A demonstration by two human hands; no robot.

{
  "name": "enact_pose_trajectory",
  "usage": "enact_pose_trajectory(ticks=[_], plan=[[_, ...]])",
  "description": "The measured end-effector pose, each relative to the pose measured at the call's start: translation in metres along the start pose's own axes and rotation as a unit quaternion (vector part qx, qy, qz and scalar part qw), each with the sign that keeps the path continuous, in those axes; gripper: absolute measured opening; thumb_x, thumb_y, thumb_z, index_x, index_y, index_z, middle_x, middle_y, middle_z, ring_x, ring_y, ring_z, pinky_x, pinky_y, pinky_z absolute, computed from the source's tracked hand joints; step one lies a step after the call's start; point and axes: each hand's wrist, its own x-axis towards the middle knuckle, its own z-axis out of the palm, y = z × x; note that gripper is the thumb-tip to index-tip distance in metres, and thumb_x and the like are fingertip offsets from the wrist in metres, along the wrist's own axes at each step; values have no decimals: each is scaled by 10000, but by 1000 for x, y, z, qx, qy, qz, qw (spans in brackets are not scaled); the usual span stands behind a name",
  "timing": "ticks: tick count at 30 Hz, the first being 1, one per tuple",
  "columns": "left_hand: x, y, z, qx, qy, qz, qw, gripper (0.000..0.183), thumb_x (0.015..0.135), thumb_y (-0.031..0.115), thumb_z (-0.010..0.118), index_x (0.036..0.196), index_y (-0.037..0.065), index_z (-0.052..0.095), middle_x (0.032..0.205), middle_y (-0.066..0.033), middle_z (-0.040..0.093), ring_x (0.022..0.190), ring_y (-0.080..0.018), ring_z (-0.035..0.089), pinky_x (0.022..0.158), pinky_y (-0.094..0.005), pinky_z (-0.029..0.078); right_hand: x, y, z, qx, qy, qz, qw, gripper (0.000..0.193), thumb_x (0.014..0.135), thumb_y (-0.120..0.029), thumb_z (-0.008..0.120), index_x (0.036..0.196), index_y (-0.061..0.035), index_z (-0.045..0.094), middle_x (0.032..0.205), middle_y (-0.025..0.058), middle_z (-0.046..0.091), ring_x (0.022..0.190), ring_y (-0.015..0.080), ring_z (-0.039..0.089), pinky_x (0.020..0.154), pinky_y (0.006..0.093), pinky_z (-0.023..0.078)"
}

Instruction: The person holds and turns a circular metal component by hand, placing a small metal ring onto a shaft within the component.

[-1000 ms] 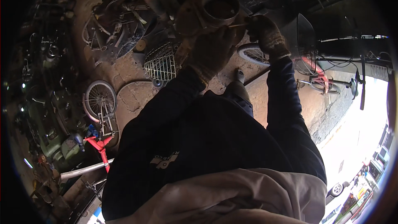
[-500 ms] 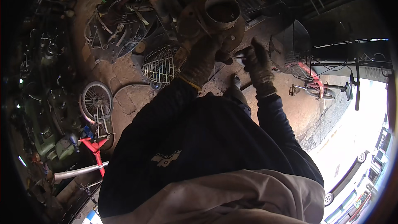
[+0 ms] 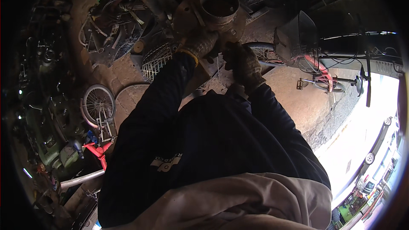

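A rusty round metal flange plate [image 3: 238, 23] with a short, wide pipe collar [image 3: 219, 18] stands in front of me at the top of the view. My left hand [image 3: 203, 44], in a dirty knitted glove with a yellow cuff edge, is curled against the near side of the plate, just below the collar. Close beside it on the right, my right hand [image 3: 245, 62], gloved too, is closed near the plate's lower edge. Shadow hides the fingertips of both hands, and what they grip cannot be made out.
A wire basket [image 3: 157, 63] lies left of my hands, near scrap metal parts [image 3: 113, 38]. Further left are a bicycle wheel [image 3: 98, 105] and a red frame [image 3: 99, 153]. To the right stands a red bicycle [image 3: 324, 76] with a dark mesh basket [image 3: 300, 34]. A bright doorway is beyond.
My right hand, apart from the plate with a small shiny piece at its fingers, has moved left and in beside the left hand. That piece is now hidden. The view has shifted slightly.
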Motion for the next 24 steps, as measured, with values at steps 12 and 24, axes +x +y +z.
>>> enact_pose_trajectory(ticks=[12,24], plan=[[16,-34,16,-24,-22,-9,999,281,1050,221,452,1096,135,716,1058,-113,741,944,-311,739,812,-454,593,17,6,12,9,65,-3,998,372,1003,-349,629,1181,-23,635,897,84,687,718,164,636,600,305,519],[5,-31,3,26,47,-50,997,272,958,347,625,1065,117,723,1001,-156,741,917,-324,736,799,-436,586,15,15,20,30,75,-19,997,345,987,-344,674,1165,-52,636,868,84,702,682,161,626,581,310,508]])
